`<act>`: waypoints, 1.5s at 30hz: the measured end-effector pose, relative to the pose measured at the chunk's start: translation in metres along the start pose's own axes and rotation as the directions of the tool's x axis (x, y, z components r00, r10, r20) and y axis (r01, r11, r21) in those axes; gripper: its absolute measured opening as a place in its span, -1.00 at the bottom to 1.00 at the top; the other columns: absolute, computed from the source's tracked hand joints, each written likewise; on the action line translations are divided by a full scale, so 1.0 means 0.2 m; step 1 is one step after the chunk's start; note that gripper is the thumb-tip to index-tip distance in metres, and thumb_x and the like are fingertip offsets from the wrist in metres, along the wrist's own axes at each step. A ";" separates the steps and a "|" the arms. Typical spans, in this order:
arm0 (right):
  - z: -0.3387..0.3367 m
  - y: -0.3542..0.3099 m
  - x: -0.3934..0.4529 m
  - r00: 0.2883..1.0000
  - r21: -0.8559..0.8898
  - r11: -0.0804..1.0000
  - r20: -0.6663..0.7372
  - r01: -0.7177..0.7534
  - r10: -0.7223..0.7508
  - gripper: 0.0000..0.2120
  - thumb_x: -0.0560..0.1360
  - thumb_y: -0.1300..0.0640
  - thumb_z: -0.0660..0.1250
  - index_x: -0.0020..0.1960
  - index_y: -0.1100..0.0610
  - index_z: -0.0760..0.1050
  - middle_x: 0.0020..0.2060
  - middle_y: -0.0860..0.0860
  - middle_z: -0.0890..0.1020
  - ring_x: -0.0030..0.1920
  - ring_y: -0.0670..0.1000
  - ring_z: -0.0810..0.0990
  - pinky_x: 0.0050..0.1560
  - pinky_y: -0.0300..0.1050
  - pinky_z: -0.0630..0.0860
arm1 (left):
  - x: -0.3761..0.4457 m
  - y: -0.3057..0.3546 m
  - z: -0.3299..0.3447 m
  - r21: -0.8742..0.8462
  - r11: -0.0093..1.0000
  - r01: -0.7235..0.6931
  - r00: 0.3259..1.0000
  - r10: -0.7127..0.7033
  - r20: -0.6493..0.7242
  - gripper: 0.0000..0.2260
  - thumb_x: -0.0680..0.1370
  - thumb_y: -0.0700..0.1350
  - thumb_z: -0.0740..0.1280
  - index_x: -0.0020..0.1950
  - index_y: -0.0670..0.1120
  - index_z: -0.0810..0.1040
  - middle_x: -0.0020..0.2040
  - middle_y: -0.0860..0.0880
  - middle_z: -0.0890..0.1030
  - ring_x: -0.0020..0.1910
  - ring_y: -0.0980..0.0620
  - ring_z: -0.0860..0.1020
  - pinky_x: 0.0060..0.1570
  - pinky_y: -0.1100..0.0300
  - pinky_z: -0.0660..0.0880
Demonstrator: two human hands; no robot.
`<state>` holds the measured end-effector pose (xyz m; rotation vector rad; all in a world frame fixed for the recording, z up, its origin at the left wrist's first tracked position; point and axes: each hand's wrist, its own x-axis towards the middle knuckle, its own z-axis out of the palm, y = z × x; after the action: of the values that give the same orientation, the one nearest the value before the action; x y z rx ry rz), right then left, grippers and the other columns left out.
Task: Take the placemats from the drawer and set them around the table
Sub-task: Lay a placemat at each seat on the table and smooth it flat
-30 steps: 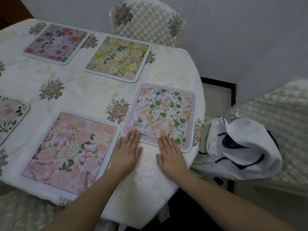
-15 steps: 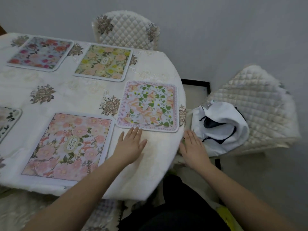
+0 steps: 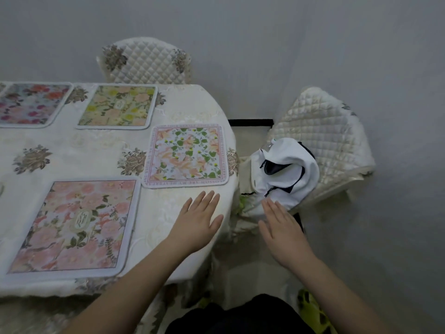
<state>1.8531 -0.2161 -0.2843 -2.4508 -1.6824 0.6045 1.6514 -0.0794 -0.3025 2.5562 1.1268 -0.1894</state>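
1. The left hand [image 3: 198, 219] is stretched flat, palm down, fingers straight, over the table [image 3: 96, 150] edge, holding nothing.
2. The right hand [image 3: 280, 224] is flat too, fingers straight and empty, off the table's edge near a white garment [image 3: 286, 169] on a quilted chair [image 3: 322, 131].
3. 4 full placemats lie on the table; the green-leaf placemat [image 3: 186, 155] lies just beyond the left fingertips.
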 end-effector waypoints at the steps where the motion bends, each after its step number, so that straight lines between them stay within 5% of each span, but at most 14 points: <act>1: 0.01 0.01 -0.05 1.000 -0.021 1.000 -0.021 -0.019 0.019 -0.44 0.68 -0.10 -0.06 0.62 0.02 -0.09 0.61 -0.07 -0.03 0.59 -0.07 -0.12 0.54 -0.10 -0.11 | -0.02 0.03 0.00 0.001 1.000 -0.018 1.000 0.018 0.021 -0.46 0.69 0.18 -0.09 0.64 0.05 -0.09 0.64 0.08 -0.09 0.61 0.07 -0.15 0.55 0.03 -0.19; 22: 0.09 0.35 -0.98 0.998 -0.012 0.999 -0.038 -0.053 0.053 -0.44 0.67 -0.14 -0.11 0.62 0.00 -0.08 0.60 -0.10 0.02 0.58 -0.06 -0.08 0.56 -0.04 -0.06 | -0.79 0.76 0.09 0.147 0.988 0.038 0.997 -0.028 -0.076 -0.45 0.68 0.18 -0.07 0.64 0.07 -0.14 0.64 0.08 -0.10 0.61 0.07 -0.13 0.54 0.05 -0.12; 33: 0.20 0.11 -1.20 0.993 -0.108 0.992 -0.106 -0.068 0.056 -0.40 0.64 -0.22 -0.15 0.62 -0.01 -0.07 0.60 -0.02 0.05 0.59 0.02 -0.03 0.54 -0.01 -0.07 | -1.12 0.60 0.12 0.169 0.978 0.122 0.990 -0.109 -0.085 -0.45 0.66 0.21 -0.05 0.63 0.07 -0.01 0.64 0.02 0.04 0.61 -0.06 -0.01 0.53 -0.13 -0.03; 39: 0.28 -0.24 -1.31 0.992 -0.125 0.991 -0.126 -0.046 0.030 -0.41 0.65 -0.20 -0.13 0.62 0.00 -0.04 0.60 -0.03 0.08 0.58 0.01 0.00 0.55 -0.02 -0.06 | -1.41 0.32 0.13 0.134 0.984 0.117 0.989 -0.102 -0.109 -0.45 0.66 0.20 -0.03 0.62 0.06 0.02 0.63 -0.02 0.08 0.60 -0.07 0.02 0.53 -0.11 0.00; 45: 0.36 -0.62 -1.36 0.988 -0.145 0.986 -0.119 0.077 -0.094 -0.42 0.65 -0.20 -0.13 0.61 -0.03 -0.05 0.60 -0.05 0.05 0.59 -0.01 -0.04 0.55 -0.04 -0.10 | -1.75 0.00 0.12 0.135 0.956 0.262 0.956 -0.238 -0.173 -0.44 0.65 0.24 -0.03 0.62 0.06 0.09 0.61 -0.02 0.16 0.59 -0.06 0.08 0.52 -0.14 0.02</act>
<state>1.6336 -0.4270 -0.2418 -2.4348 -1.8256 0.3244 1.4149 -0.3285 -0.2357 2.5913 1.5547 -0.1474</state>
